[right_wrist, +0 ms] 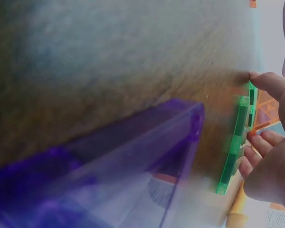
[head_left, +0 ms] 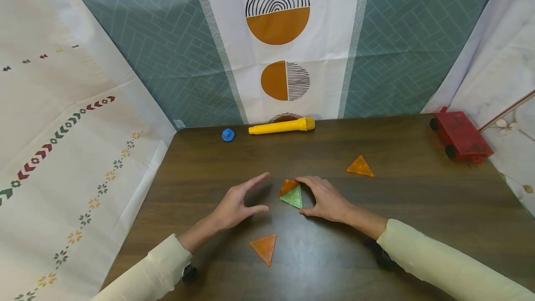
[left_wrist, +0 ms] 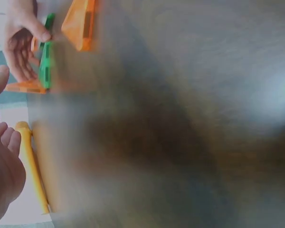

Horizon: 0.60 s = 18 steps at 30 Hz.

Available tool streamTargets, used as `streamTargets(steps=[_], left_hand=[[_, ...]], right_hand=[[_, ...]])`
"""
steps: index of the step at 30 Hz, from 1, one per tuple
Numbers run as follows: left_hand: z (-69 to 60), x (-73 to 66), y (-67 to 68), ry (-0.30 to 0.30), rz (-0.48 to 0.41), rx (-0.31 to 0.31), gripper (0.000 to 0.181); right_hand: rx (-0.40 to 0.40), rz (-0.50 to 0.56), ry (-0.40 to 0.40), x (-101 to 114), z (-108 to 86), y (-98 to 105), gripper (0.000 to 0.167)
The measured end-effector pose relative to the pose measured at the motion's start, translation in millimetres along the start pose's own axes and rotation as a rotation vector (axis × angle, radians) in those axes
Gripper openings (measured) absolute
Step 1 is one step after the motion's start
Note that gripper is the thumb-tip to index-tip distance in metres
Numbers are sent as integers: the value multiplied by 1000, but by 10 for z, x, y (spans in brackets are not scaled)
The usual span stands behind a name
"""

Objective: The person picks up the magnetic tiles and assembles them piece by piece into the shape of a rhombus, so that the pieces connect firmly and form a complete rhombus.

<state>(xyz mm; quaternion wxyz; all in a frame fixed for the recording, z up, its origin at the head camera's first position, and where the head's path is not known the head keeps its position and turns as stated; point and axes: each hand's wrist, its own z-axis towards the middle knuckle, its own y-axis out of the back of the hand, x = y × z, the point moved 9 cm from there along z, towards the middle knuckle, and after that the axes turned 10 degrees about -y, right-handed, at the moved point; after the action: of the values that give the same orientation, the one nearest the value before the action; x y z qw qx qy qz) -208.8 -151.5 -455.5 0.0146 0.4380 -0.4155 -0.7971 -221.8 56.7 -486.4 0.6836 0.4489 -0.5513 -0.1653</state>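
Observation:
A green translucent triangle tile [head_left: 293,197] and an orange one [head_left: 286,186] sit edge to edge at mid-table. My right hand [head_left: 328,199] curves round their right side. Its thumb and index finger grip the corners; in the right wrist view the thumb meets the end of a green tile [right_wrist: 251,104]. Another green tile [right_wrist: 234,145] shows edge-on nearer that camera. Left of the tiles, my left hand [head_left: 234,206] hovers with thumb and fingers spread, holding nothing. Loose orange triangles lie in front [head_left: 264,248] and at the right [head_left: 360,166].
A purple translucent tile [right_wrist: 147,147] looms close to the right wrist camera. Along the back edge lie a blue knob-like piece [head_left: 227,134] and a yellow toy microphone [head_left: 282,126]. A red toy wagon [head_left: 461,134] stands at the far right. Patterned cloths hang around the table [head_left: 200,157].

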Motion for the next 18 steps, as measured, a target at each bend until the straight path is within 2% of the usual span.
streamTargets(steps=[9,14,18], left_hand=[[-261,-190,-172,-75,-16,83,89],[-406,-247,-328,-139,20,109,86],[-515,-263,-454,-171,72,158,82]], right_hand=[[-11,6,11,0,7,26,87],[-10,8,11,-1,6,21,87],[-10,1,17,-5,7,3,86]])
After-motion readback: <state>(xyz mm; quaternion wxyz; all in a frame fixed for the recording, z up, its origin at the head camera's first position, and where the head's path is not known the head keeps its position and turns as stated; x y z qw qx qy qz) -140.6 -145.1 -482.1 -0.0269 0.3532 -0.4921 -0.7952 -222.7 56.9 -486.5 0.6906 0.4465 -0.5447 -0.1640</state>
